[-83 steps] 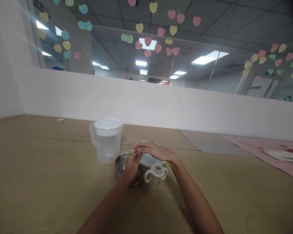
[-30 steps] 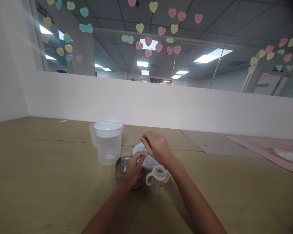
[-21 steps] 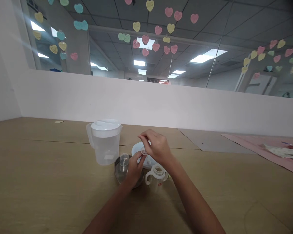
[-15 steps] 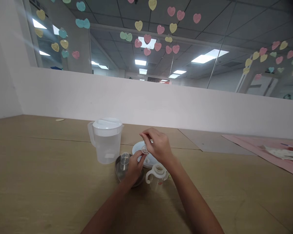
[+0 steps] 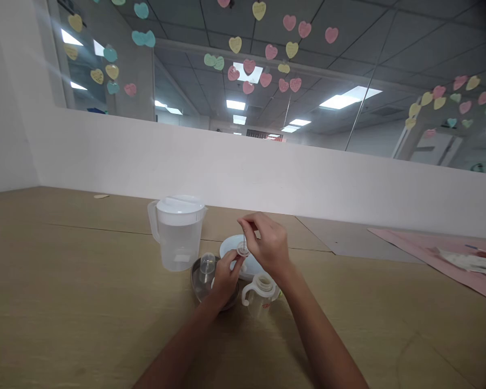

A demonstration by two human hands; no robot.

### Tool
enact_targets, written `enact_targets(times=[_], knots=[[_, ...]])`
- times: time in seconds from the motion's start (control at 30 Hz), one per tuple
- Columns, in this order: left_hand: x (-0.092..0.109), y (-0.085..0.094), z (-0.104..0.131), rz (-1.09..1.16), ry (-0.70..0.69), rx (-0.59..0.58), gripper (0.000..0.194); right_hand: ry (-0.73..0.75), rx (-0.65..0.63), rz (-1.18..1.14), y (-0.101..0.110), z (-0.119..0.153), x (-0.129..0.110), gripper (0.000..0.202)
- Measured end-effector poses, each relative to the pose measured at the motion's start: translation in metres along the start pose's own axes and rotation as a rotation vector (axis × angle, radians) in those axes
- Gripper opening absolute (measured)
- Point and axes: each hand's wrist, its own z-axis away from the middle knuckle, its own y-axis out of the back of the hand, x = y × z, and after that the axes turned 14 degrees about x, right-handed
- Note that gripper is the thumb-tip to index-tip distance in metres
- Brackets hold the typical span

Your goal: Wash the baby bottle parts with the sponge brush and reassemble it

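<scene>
My left hand (image 5: pixel 228 274) is closed, its thumb and fingertips pinching a small translucent round bottle part (image 5: pixel 243 249). Above it my right hand (image 5: pixel 268 240) is closed in a pinch on the top of a thin dark rod (image 5: pixel 244 237), which stands nearly upright with its lower end at the round part. Just below my right wrist is an uncapped clear baby bottle (image 5: pixel 261 297) with white handles. A metal dish (image 5: pixel 196 283) lies under my left hand, partly hidden, with a clear dome-shaped cap (image 5: pixel 207 265) in it. Behind both hands is a pale blue plate (image 5: pixel 228 244).
A lidded clear plastic pitcher (image 5: pixel 179 235) stands at the left behind the dish. On the right a pink mat (image 5: pixel 405 243) carries a white plastic packet (image 5: pixel 470 261). A white wall (image 5: pixel 243 167) with windows above bounds the table's back.
The view has shifted slightly. My right hand has risen a little off the round part, so more of the thin rod shows. My left hand keeps its hold.
</scene>
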Motion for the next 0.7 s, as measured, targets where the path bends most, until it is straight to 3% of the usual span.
enact_targets(times=[0.33,0.5,0.6,0.7], knots=[[-0.007,-0.001,0.001,-0.026,-0.044,-0.025,0.019,0.058,0.091,0.007,0.008,-0.008,-0.011,0.012],[-0.011,0.002,0.004,-0.022,-0.076,-0.056,0.019,0.0,0.27,-0.017,0.027,-0.019,-0.019,0.007],[-0.009,0.004,0.004,-0.001,-0.054,-0.028,0.019,-0.148,0.363,0.028,0.03,-0.019,0.001,0.005],[-0.006,0.005,0.002,-0.021,0.031,0.028,0.022,-0.448,0.279,0.074,0.018,-0.003,0.048,0.017]])
